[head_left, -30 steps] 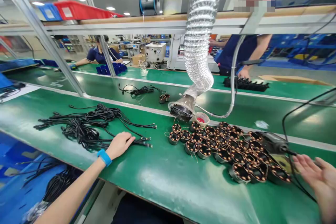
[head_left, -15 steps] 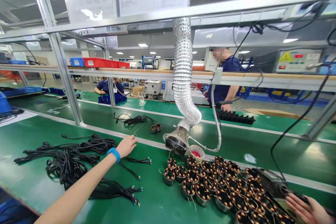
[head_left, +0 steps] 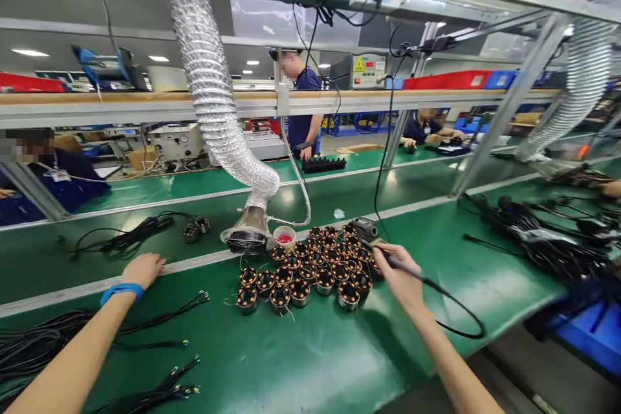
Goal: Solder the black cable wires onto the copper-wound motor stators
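Note:
My right hand is closed around the black handle of a soldering iron; its cord loops away to the right. The iron's front end is at the dark iron stand, and its tip is hidden. Left of that hand, several wire-wound motor stators stand packed together on the green bench, copper windings upward. My left hand hovers at the pale strip along the bench, with fingers drawn together; what they hold, if anything, cannot be made out. Below it lie black cables with stripped, coloured wire ends.
A flexible foil duct comes down to a fume hood behind the stators. Beside it sits a small tub with red contents. Two more stators and a cable coil lie farther back. Co-workers sit and stand beyond the shelf.
The view has swung to the right. My right hand, earlier open beside the iron stand, is now wrapped around the soldering iron's handle. My left hand stays near the pale strip.

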`<state>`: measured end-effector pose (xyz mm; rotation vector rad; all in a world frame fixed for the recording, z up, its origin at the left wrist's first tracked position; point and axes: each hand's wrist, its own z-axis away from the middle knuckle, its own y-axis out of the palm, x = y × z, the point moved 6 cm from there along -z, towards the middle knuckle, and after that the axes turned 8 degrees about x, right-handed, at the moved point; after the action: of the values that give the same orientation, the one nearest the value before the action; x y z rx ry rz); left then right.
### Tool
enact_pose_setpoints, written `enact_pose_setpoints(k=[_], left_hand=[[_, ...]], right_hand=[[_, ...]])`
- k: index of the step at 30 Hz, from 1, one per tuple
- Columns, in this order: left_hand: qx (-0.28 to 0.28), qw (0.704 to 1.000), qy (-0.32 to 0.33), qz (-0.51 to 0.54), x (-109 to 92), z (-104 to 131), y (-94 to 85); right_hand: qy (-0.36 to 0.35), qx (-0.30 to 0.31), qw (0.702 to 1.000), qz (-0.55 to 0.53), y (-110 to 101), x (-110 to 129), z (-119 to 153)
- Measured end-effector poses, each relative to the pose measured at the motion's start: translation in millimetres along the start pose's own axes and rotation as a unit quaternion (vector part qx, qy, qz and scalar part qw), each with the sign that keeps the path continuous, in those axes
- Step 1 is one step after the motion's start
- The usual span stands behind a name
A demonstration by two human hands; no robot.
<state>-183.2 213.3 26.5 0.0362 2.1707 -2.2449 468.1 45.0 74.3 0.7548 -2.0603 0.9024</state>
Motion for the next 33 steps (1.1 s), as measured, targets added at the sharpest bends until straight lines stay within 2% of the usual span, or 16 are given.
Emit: enact_pose_setpoints(k=[2, 4, 6, 7, 8, 10, 11, 13, 15, 18, 22, 25, 28, 31, 33], left_hand=[[-0.032, 0.999, -0.005, 0.019, -3.7, 4.3, -3.1], [-0.055, 0.996, -0.004, 0.07, -14.0, 15.9, -6.1], [-0.025, 0.978, 0.016, 0.205, -32.5, 35.5, -4.2], [0.012, 0.955, 0.033, 0.294, -45.5, 48.2, -1.4], [0.06, 0.923, 0.053, 0.377, -61.2, 62.7, 2.1], [0.139, 0.87, 0.079, 0.467, -93.6, 94.0, 7.1], [0.162, 0.856, 0.087, 0.484, -108.0, 108.6, 8.4], [0.169, 0.852, 0.1, 0.486, -131.0, 132.0, 9.1], [0.124, 0.868, 0.12, 0.466, -146.4, 146.5, 5.6], [0.038, 0.911, 0.147, 0.384, -163.2, 155.7, -2.1], [-0.005, 0.954, 0.207, 0.218, -190.4, 152.7, -6.9], [-0.021, 0.961, 0.256, 0.102, -205.3, 147.1, -6.4], [-0.013, 0.955, 0.297, 0.014, -213.2, 145.6, -2.8], [-0.014, 0.943, 0.332, -0.02, -219.9, 152.0, -0.7], [-0.016, 0.943, 0.331, -0.003, -222.3, 158.5, 0.6]], right_hand=[[-0.085, 0.064, 0.992, 0.063, 26.9, 30.8, 8.4], [-0.181, 0.155, 0.966, 0.096, 63.5, 62.5, 18.9], [-0.257, 0.206, 0.937, 0.118, 99.0, 87.5, 27.4], [-0.277, 0.217, 0.926, 0.139, 116.0, 95.1, 28.9], [-0.28, 0.219, 0.92, 0.164, 131.8, 99.0, 28.2], [-0.263, 0.237, 0.913, 0.204, 161.0, 99.0, 23.6], [-0.255, 0.253, 0.909, 0.213, 173.4, 97.2, 21.4], [-0.244, 0.286, 0.902, 0.211, 189.9, 94.1, 18.7], [-0.238, 0.298, 0.902, 0.2, 193.4, 94.9, 18.9], [-0.223, 0.28, 0.919, 0.168, 180.9, 103.4, 27.6], [-0.218, 0.244, 0.941, 0.084, 166.2, 118.2, 62.1], [-0.267, 0.262, 0.926, 0.057, 176.1, 127.4, 100.8], [-0.311, 0.275, 0.908, 0.049, 194.3, 133.9, 132.2], [-0.307, 0.304, 0.901, 0.026, 212.9, 138.2, 148.1], [-0.292, 0.33, 0.898, 0.011, 222.3, 140.9, 153.1]])
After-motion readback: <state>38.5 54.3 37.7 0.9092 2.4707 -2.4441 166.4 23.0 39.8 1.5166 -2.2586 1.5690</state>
